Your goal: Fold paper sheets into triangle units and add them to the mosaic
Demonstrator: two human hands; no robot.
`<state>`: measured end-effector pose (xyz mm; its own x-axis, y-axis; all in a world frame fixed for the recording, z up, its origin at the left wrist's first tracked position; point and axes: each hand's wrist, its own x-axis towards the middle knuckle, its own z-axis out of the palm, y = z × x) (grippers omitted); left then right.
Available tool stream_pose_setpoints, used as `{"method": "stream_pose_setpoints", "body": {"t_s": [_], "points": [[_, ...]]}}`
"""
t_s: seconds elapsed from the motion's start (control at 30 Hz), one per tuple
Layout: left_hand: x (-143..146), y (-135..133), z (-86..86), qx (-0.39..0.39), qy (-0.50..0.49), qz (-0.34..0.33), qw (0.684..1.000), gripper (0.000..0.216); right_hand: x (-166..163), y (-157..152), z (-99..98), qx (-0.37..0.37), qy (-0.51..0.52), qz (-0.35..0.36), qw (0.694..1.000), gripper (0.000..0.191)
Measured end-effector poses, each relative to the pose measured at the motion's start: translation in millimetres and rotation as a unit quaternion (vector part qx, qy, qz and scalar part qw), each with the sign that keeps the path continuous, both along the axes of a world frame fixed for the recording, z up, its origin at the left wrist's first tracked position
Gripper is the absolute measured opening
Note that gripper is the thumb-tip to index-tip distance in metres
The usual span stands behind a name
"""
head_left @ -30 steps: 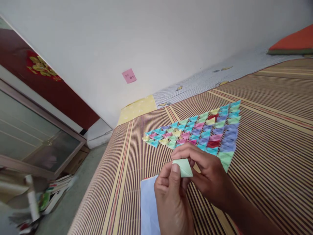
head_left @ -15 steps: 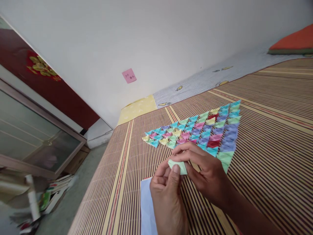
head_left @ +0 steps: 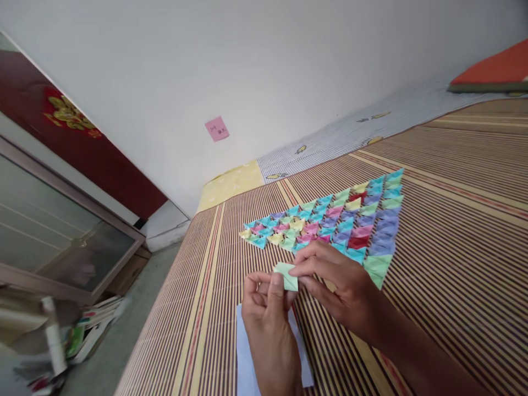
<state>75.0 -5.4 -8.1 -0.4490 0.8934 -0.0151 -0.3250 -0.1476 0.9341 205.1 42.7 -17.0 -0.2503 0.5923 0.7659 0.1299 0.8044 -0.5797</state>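
Note:
A small folded piece of pale green paper is held up between my two hands. My left hand pinches it, thumb on the near face and fingers curled behind. With thumb and fingertips, my right hand grips its right edge. Just beyond the hands, many folded paper pieces in blue, green, pink, yellow, red and purple lie in rows on the striped mat. Under my left hand rests a light blue paper sheet, partly hidden by the hand and wrist.
The bed edge drops to a grey floor on the left, with a glass-panelled door beyond. A pink note is stuck on the white wall. At the far right lies an orange folded cloth.
Both hands have shifted slightly left with the green paper. The paper is now turned so more of its face shows, and more of the light blue sheet is visible.

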Motion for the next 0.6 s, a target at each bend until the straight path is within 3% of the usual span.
{"method": "stream_pose_setpoints", "body": {"t_s": [0.2,0.43,0.6], "points": [[-1.9,1.9,-5.3,0.008,0.074,-0.035,0.997,0.027,-2.0,3.0,-2.9,0.018,0.022,-0.044,0.999,0.019],[-3.9,0.7,-3.8,0.014,0.156,-0.03,0.987,0.022,0.6,-0.5,1.7,-0.057,0.041,-0.01,0.998,0.01],[-0.8,1.1,-3.2,0.02,0.158,-0.035,0.987,0.02,-0.5,-4.0,4.6,-0.088,0.039,-0.005,0.995,0.018]]}}
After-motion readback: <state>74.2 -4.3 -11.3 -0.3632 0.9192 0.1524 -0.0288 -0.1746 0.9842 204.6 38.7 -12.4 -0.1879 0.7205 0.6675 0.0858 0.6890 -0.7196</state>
